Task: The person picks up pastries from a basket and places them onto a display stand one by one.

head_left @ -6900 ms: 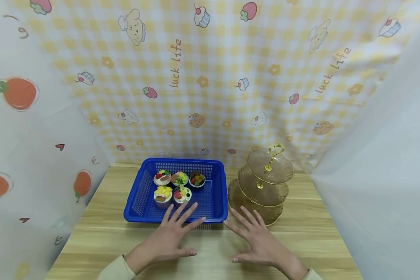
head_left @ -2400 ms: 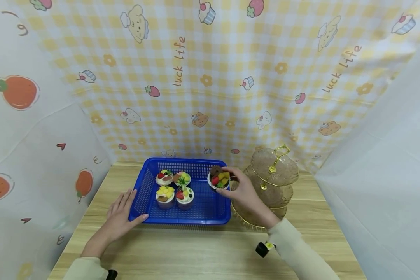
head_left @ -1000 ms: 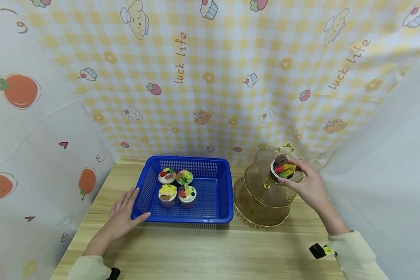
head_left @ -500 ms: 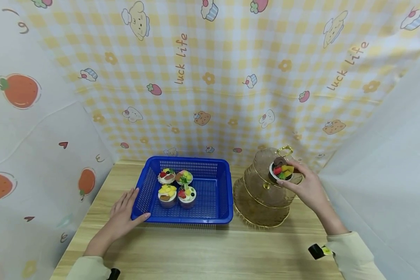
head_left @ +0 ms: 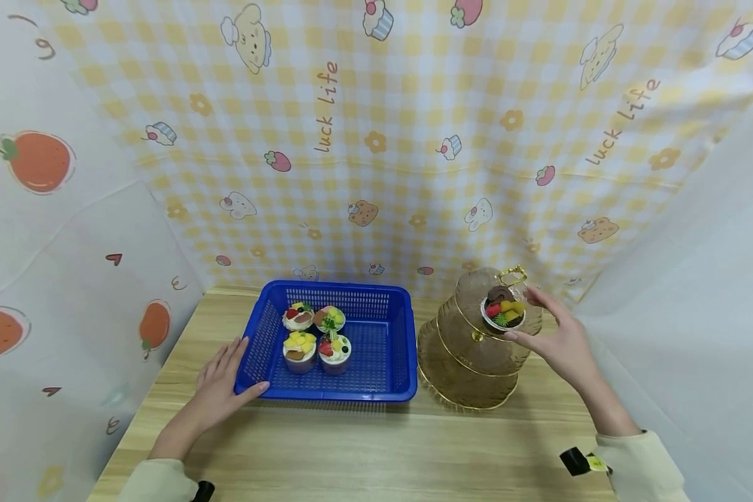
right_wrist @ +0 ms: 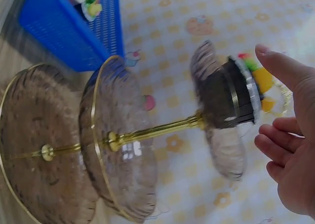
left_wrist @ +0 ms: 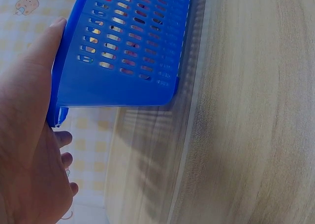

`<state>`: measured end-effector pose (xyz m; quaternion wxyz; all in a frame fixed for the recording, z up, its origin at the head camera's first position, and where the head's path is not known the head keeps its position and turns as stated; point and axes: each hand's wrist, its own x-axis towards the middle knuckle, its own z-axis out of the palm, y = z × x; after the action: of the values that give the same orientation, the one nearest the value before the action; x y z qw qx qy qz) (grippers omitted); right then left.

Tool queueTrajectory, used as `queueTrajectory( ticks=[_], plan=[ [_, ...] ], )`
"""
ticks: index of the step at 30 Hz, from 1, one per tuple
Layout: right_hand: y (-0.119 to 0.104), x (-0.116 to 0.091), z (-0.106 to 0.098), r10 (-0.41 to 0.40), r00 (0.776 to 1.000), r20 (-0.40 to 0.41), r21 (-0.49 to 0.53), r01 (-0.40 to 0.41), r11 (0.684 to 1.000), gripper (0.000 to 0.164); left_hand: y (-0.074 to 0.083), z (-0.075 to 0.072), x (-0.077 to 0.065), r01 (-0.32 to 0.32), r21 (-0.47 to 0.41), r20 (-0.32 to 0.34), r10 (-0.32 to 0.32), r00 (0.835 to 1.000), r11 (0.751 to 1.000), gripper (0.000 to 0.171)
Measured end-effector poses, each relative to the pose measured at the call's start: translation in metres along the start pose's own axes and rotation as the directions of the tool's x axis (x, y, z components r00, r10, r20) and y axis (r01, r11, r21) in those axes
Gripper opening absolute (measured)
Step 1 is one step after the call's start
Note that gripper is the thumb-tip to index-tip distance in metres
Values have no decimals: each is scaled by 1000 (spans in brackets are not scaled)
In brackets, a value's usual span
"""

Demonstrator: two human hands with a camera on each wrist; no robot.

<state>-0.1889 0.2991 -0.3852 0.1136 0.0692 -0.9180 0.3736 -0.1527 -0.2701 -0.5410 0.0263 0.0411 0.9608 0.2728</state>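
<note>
Black round fruit-topped cup [head_left: 503, 312], likely light, best side-gripped, tops the translucent brown tiered stand [head_left: 475, 354], right hand [head_left: 566, 350] wide alongside.

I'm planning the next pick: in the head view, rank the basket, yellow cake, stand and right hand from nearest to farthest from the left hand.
1. Basket: touching the left hand.
2. Yellow cake: in the basket's front row, left side.
3. Stand: right of the basket.
4. Right hand: at the stand's right side.

A wood-grain table [head_left: 376, 450] bears a blue basket [head_left: 370, 355] and tiered stand [head_left: 473, 348].
</note>
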Motion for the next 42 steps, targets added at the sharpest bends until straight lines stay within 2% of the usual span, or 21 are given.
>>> queueTrajectory(
  ticks=[3,6,9,11,12,15,17,23,26,30,35,42],
  plan=[
    [-9,-9,-4,-42,995,-85,3,42,999,90,1,0,-1,2,0,1,-2,1000,1000,105],
    [-19,-17,-3,-142,968,-206,21,150,989,87,1,0,-1,0,1,-2,0,1000,1000,104],
    [-28,-26,6,-249,923,-294,73,281,957,83,1,0,-1,-1,-2,-3,1,1000,1000,104],
    [-34,-32,17,-288,905,-314,149,347,926,79,0,0,-1,0,-3,-4,0,1000,1000,104],
    [-37,-35,24,-296,903,-313,193,365,911,76,0,0,-1,0,-5,-6,0,1000,1000,103],
    [-47,-46,47,-273,924,-269,333,355,873,67,0,0,-1,-5,-7,-12,5,1000,1000,103],
    [-52,-49,64,-277,934,-224,366,344,865,63,-1,0,-1,-10,-6,-16,10,1000,1000,103],
    [-63,-39,116,-296,952,-75,361,302,882,55,-1,1,0,-17,-10,-22,16,1000,1000,103],
    [-72,-23,140,-293,956,-9,350,277,895,55,0,1,0,-21,-10,-24,21,999,1000,103],
    [-83,7,172,-301,950,77,358,256,898,56,0,0,0,-19,-12,-20,19,1000,1000,104],
    [-89,50,213,-262,946,190,303,198,932,56,-1,1,1,-13,-18,-21,13,1000,1000,104],
    [-86,92,258,-177,920,349,244,93,965,58,-3,3,2,-13,-14,-20,13,1000,1000,104]
  ],
)
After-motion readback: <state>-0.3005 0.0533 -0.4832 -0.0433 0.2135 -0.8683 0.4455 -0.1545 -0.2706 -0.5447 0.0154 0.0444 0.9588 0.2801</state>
